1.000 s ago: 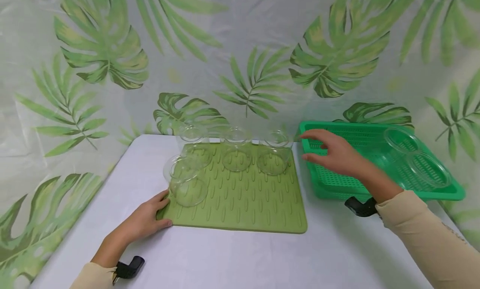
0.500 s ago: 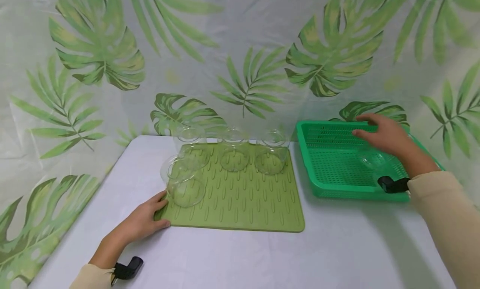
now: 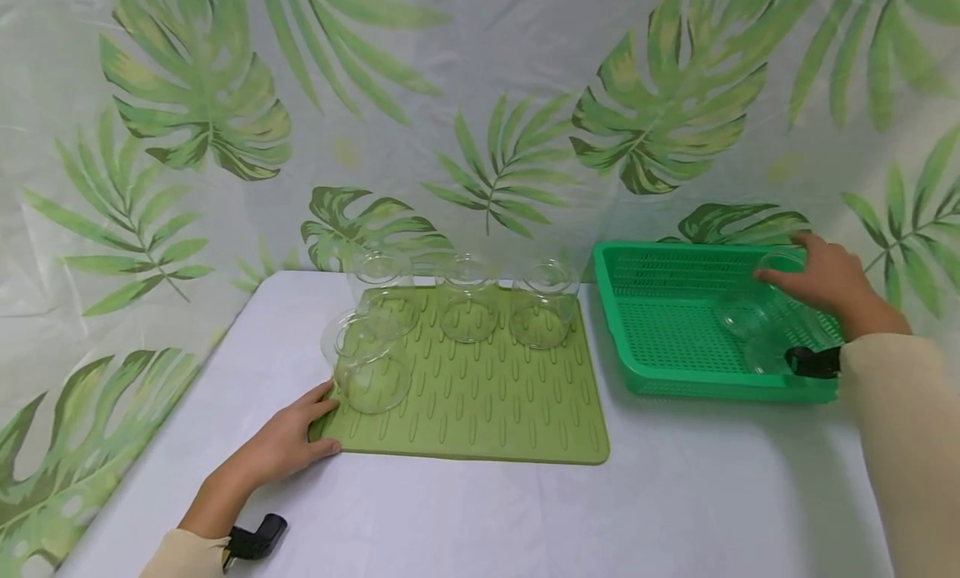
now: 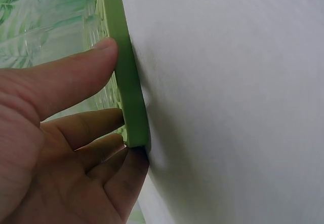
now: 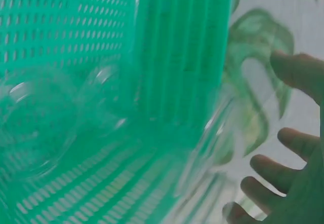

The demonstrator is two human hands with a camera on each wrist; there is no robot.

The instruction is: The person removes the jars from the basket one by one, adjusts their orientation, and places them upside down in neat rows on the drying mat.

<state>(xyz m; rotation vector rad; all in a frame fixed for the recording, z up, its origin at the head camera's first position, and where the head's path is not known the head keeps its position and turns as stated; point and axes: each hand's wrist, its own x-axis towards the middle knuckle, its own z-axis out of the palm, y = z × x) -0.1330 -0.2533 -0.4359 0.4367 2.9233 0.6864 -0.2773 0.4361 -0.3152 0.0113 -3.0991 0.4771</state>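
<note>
My left hand holds the front-left corner of a green ribbed drying mat. In the left wrist view, the thumb presses on the mat's edge, with the other fingers bent against it round the corner. Several clear cups stand on the mat: a front-left cup and a back row with a left cup, a middle cup and a right cup. Over the basket's right side is my right hand, fingers spread apart, beside a clear cup. No grip on it shows.
The green perforated basket stands right of the mat, with more clear cups lying inside; one cup shows in the right wrist view, blurred. White cloth covers the table. A leaf-print sheet hangs behind.
My right hand has moved right, from the basket's left rim across to the cups at its right side. The basket's right end has shifted. My left hand has stayed at the mat corner.
</note>
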